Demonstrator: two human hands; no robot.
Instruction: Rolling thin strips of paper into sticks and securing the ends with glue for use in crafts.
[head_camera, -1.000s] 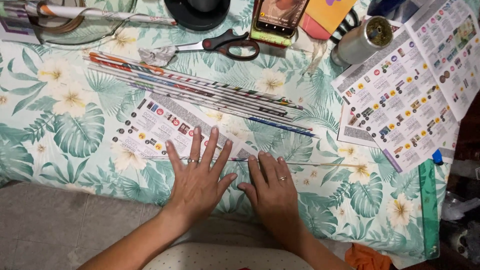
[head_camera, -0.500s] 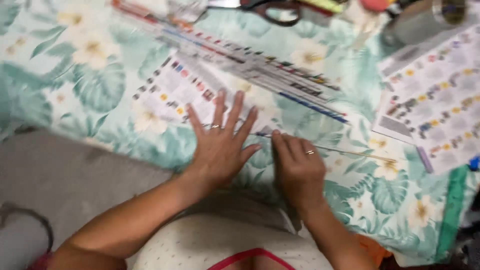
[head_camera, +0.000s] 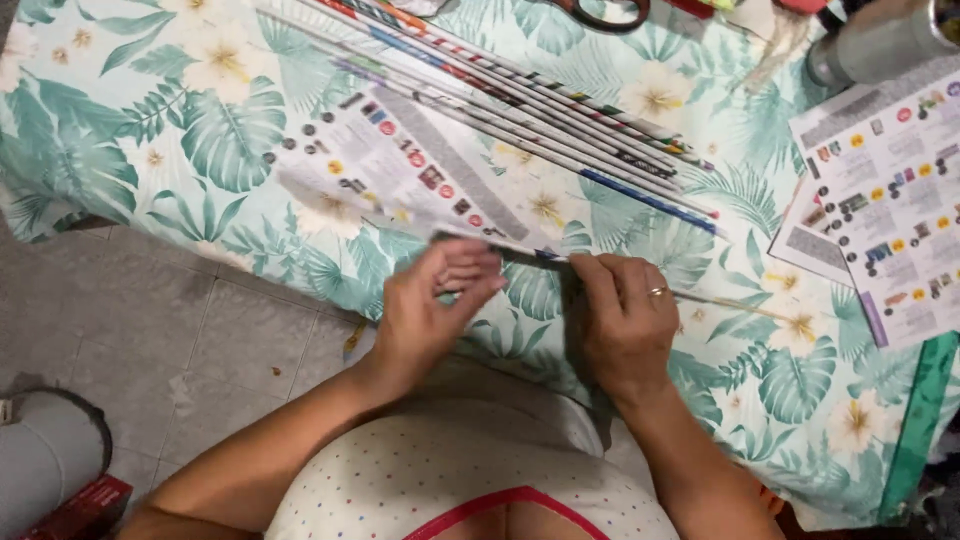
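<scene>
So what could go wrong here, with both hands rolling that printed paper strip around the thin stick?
1. The left hand and right hand work at the near edge of the table; the paper strip could slip off and unroll.
2. The thin stick juts out past the right hand only, so the roll may wind unevenly or loosely.
3. The finished paper tubes lie close behind; a sweeping hand could scatter them.

one head-worn camera looks steeply down, close over the table edge (head_camera: 300, 270), slightly blurred.
</scene>
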